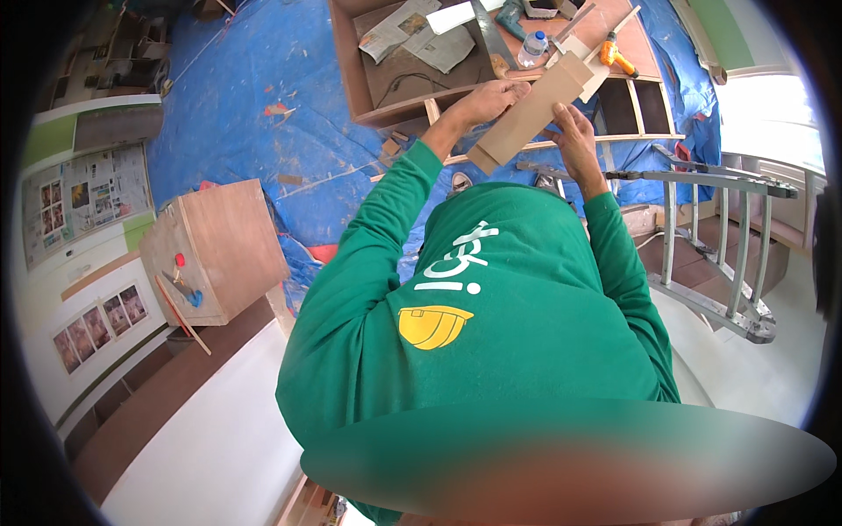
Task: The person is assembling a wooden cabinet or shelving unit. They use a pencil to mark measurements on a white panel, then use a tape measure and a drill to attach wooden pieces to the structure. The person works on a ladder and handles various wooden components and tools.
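Observation:
In front of my body I hold a short, flat wooden board (533, 112), tilted so its upper end leans right. It looks like two pieces lying one on the other, with a step at the lower end. My left hand (491, 102) grips the left edge, fingers partly behind the wood. On the right edge, my right hand (574, 138) pinches it between thumb and fingers. Just beyond the board are a clear water bottle (531, 51) with a blue cap, an orange drill (617, 58) and a saw blade (493, 39).
A large open wooden cabinet frame (344, 66) lies ahead, with newspaper (412, 37) inside. Blue tarp (224, 114) covers the floor. An aluminium ladder (744, 182) stands at right. To the left sits a wooden box (237, 254). A green power tool (509, 17) rests at the far side.

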{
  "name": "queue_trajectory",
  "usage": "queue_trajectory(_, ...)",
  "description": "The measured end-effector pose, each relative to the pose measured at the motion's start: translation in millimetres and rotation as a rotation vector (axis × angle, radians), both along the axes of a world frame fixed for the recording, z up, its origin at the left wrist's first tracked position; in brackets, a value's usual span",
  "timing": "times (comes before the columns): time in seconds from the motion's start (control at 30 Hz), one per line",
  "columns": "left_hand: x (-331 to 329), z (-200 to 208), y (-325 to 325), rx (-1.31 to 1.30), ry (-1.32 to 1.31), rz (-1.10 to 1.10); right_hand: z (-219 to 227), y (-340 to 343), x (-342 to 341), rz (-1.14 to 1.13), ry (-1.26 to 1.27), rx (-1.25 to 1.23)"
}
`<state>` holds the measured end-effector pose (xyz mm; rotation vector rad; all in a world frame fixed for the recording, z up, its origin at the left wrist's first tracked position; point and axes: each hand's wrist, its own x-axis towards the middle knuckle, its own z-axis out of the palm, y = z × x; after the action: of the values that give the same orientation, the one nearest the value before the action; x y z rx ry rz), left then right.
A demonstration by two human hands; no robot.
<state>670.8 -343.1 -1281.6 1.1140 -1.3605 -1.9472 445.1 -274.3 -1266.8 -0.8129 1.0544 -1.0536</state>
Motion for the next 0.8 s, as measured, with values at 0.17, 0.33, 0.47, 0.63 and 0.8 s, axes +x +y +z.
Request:
queue_trajectory(0.17, 4.4, 56.1, 58.8, -0.705, -0.658, 0.094, -8.8, 2.4, -2.7, -0.198, -0.016, -0.029)
queue_trajectory(0.33, 8.1, 53.6, 97.4, -0.975, -0.724, 0.287, -5.7, 0.6, 0.3, -0.347, -0.128, 0.011)
queue_trajectory(0.47, 16.7, 41.8, 90.8, -1.052, -0.696, 0.394, -1.7, -3.4, 2.2, -0.369, -0.164, 0.033)
queue_trajectory(0.63, 26.7, 36.2, 87.2, -1.078, -0.65, 0.466, 1.4, -9.5, 6.1, -0.336, -0.196, 0.022)
queue_trajectory(0.8, 33.2, 29.9, 90.0, -1.05, -0.59, 0.488, 6.3, -10.8, 13.8, -0.315, -0.194, 0.019)
